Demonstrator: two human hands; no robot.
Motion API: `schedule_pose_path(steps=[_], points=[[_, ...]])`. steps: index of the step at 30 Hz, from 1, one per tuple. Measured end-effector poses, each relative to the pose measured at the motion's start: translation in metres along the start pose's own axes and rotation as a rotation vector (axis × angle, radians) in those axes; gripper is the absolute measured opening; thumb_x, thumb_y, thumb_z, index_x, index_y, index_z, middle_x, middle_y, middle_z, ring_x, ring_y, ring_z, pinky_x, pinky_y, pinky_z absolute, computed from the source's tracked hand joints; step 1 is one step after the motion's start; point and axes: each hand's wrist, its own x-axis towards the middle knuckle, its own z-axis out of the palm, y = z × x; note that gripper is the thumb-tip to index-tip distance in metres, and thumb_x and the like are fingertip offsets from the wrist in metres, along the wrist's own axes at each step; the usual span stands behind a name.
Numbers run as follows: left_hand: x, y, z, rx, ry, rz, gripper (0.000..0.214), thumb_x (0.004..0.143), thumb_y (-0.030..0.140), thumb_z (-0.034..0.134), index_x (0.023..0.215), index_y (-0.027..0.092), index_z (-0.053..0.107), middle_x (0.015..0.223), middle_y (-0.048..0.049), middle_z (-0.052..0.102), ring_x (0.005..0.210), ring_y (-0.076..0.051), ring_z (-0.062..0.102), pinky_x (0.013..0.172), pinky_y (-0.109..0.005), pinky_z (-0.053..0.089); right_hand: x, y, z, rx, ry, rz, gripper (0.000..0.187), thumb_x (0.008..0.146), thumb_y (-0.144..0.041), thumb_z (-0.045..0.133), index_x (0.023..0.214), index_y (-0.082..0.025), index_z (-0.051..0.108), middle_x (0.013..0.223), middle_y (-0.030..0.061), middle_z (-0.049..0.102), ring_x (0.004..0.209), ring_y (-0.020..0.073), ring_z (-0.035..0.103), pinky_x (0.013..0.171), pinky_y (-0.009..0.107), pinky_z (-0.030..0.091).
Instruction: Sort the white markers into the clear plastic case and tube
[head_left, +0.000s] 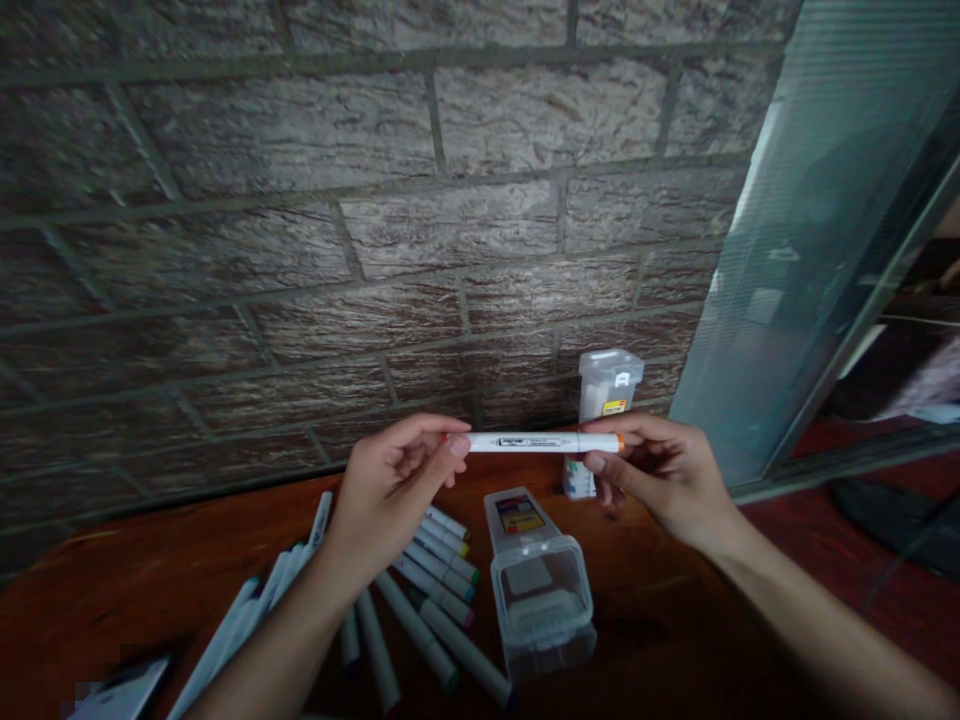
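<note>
A white marker (pixel 525 442) with an orange end and black print is held level above the table, between both hands. My left hand (pixel 401 470) pinches its left end between thumb and fingers. Near the orange end, my right hand (pixel 660 470) grips the other side the same way. Below lies an open clear plastic case (pixel 540 590), its lid swung toward me. Behind my right hand stands a second clear case (pixel 609 380), upright and partly hidden. Several white markers (pixel 442 560) with coloured ends are spread under and beside my left forearm.
The wooden table (pixel 645 600) meets a grey brick wall (pixel 450 230) at the back. More markers (pixel 277 580) lie to the left of my forearm. A phone-like flat object (pixel 124 690) is at the lower left. A glass panel (pixel 765 260) stands at the right.
</note>
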Motion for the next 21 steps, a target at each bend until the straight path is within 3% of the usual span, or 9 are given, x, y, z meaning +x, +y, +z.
schedule_pose_path(steps=[7, 14, 19, 21], points=[[-0.001, 0.001, -0.001, 0.002, -0.034, -0.009, 0.014, 0.092, 0.027, 0.071, 0.101, 0.018, 0.075, 0.070, -0.0013, 0.074, 0.061, -0.014, 0.068, 0.057, -0.020, 0.055, -0.002, -0.002, 0.001, -0.133, 0.061, -0.048, 0.024, 0.082, -0.036, 0.085, 0.099, -0.020, 0.078, 0.062, 0.0019, 0.073, 0.045, 0.0150, 0.066, 0.040, 0.023, 0.053], [0.002, -0.006, -0.005, -0.016, -0.113, -0.040, 0.014, 0.095, 0.030, 0.067, 0.098, 0.019, 0.076, 0.074, -0.0010, 0.075, 0.065, -0.014, 0.070, 0.060, -0.020, 0.056, -0.011, -0.019, 0.003, -0.275, 0.063, -0.142, 0.017, 0.082, -0.028, 0.085, 0.098, -0.024, 0.081, 0.077, 0.0046, 0.080, 0.059, 0.0186, 0.074, 0.050, 0.025, 0.060], [-0.002, 0.004, -0.005, 0.031, -0.284, -0.002, 0.014, 0.097, 0.030, 0.064, 0.096, 0.021, 0.076, 0.078, -0.0004, 0.075, 0.072, -0.015, 0.071, 0.065, -0.022, 0.054, -0.038, -0.045, 0.001, -0.465, 0.142, -0.210, 0.018, 0.078, -0.032, 0.088, 0.095, -0.033, 0.082, 0.079, 0.0036, 0.081, 0.058, 0.0226, 0.074, 0.052, 0.032, 0.063], [-0.004, 0.010, -0.005, 0.091, -0.344, 0.028, 0.017, 0.099, 0.030, 0.062, 0.096, 0.022, 0.076, 0.082, -0.0005, 0.077, 0.076, -0.015, 0.072, 0.068, -0.023, 0.053, -0.059, -0.054, -0.005, -0.574, 0.224, -0.264, 0.018, 0.079, -0.037, 0.087, 0.097, -0.039, 0.082, 0.072, 0.0022, 0.079, 0.051, 0.0236, 0.071, 0.045, 0.035, 0.060]])
